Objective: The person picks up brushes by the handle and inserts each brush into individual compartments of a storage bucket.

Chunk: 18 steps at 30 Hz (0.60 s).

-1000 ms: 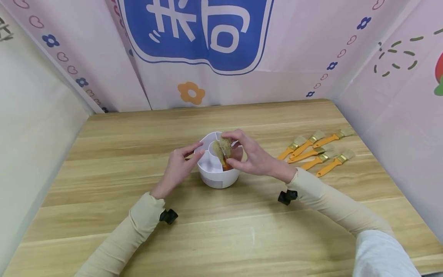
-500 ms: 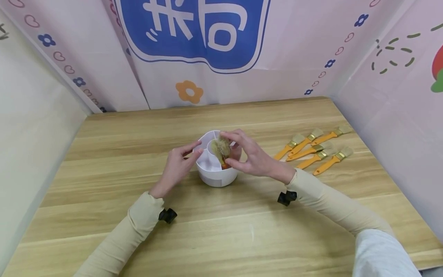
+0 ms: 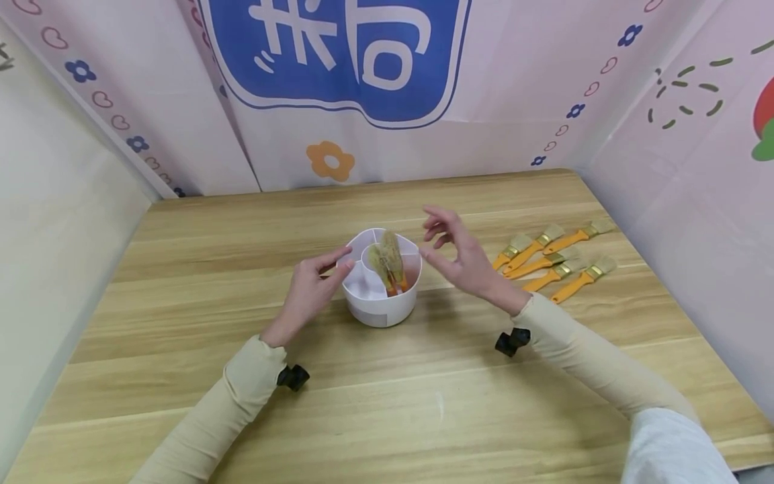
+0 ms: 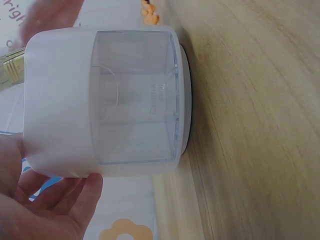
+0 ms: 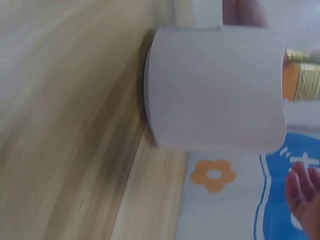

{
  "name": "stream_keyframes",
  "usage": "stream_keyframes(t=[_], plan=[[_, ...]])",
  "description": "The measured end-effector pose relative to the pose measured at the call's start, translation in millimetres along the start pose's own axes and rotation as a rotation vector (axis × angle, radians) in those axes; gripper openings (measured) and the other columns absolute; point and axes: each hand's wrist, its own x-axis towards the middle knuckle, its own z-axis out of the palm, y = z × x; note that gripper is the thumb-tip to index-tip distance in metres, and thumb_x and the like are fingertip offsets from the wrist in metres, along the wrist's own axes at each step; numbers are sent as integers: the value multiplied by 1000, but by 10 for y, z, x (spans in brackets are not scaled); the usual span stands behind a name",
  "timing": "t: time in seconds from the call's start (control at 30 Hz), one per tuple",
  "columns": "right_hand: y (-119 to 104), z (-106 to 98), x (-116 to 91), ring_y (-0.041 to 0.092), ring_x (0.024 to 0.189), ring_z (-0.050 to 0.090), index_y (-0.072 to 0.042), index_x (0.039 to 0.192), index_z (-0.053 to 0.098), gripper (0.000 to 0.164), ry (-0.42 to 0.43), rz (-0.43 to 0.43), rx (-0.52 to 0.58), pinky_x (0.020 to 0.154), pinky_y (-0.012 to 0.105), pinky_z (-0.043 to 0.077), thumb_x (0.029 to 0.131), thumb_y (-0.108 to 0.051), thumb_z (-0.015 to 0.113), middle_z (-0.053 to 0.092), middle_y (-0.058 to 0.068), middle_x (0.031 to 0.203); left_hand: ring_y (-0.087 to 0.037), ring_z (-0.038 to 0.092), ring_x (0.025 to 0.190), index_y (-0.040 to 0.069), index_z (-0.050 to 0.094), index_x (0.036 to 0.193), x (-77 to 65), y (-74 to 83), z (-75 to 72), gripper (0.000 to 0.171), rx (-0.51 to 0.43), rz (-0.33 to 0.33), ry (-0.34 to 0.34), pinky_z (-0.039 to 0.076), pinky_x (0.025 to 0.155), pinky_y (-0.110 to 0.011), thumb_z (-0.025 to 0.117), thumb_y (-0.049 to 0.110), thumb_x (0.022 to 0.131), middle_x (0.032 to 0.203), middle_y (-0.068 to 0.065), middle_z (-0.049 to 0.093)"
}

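A white desk organizer [image 3: 379, 313] with several compartments stands on the table. At least two orange-handled paintbrushes [image 3: 392, 261] stand bristles up in its right part; their gold ferrules [image 5: 306, 82] rise above the rim in the right wrist view. My left hand [image 3: 310, 286] touches the organizer's left side with thumb and fingers extended. In the left wrist view the fingers [image 4: 86, 200] lie along its outer wall, beside a clear front panel [image 4: 132, 100]. Just right of the rim my right hand [image 3: 464, 261] hovers, fingers loosely bent and holding nothing.
Several more orange-handled paintbrushes [image 3: 547, 263] lie in a loose group on the right of the wooden table [image 3: 363, 417], past my right hand. Printed sheets [image 3: 514, 87] wall the table at the back and sides.
My right hand has let go of a paintbrush, which now stands in the organizer, and has moved right and back from the rim. My left hand has stayed at the organizer.
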Motion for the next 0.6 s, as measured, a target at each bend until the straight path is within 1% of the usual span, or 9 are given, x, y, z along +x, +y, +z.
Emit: stream_keyframes(t=[0.1,0.17,0.23,0.27,0.33,0.47,0.5,0.53,0.6], plan=[[130,-142,26,26,88,59,-1,133,41,51,31,248,-103,70,26,53,86,-2,59,53,19,105,-27,54,122,6,60,125,15,-9,-1,39,-4,2,5,51,93,-37,60,26,92,130,-15,57],[258,-260,39,27,88,59,-2,132,43,46,27,421,-197,69,29,53,88,-7,56,53,19,105,-27,54,122,6,60,124,24,-17,0,39,-6,3,8,51,93,-37,61,26,91,130,-15,58],[408,-388,26,30,90,59,-1,131,44,44,9,558,-293,70,34,52,89,-10,53,52,21,106,-27,54,122,6,60,125,29,-23,-2,39,-4,1,7,51,94,-37,61,26,91,130,-15,57],[486,-453,10,31,90,58,0,130,45,43,-2,609,-339,71,36,51,89,-11,51,52,22,107,-27,54,122,6,60,125,30,-24,-4,39,-1,-2,5,50,94,-38,61,26,91,130,-15,57],[622,-571,-33,33,92,55,2,130,45,43,-10,687,-399,73,39,48,89,-13,49,51,23,108,-27,54,122,6,60,125,27,-20,-7,39,1,-10,0,50,94,-38,61,27,91,130,-16,57],[790,-761,-141,34,89,48,4,130,43,44,-6,771,-463,70,41,43,90,-14,46,49,27,110,-28,54,122,5,61,123,26,-8,7,38,-2,-3,5,52,92,-39,60,26,92,130,-16,57],[810,-796,-164,34,87,47,4,130,43,44,-7,783,-481,69,40,42,90,-15,45,49,27,110,-28,54,122,4,62,122,29,-6,17,37,-5,8,15,52,91,-38,60,25,92,130,-16,57],[823,-828,-177,33,84,47,4,130,43,44,-15,801,-505,65,39,42,90,-15,45,49,28,110,-29,55,122,3,64,120,33,-4,31,35,-2,24,33,53,88,-38,61,24,91,129,-16,58],[849,-886,-195,30,77,46,4,130,42,45,-30,839,-549,59,36,40,90,-17,43,49,28,111,-30,57,119,0,66,114,32,6,62,31,7,69,83,56,84,-38,62,19,91,128,-18,59]])
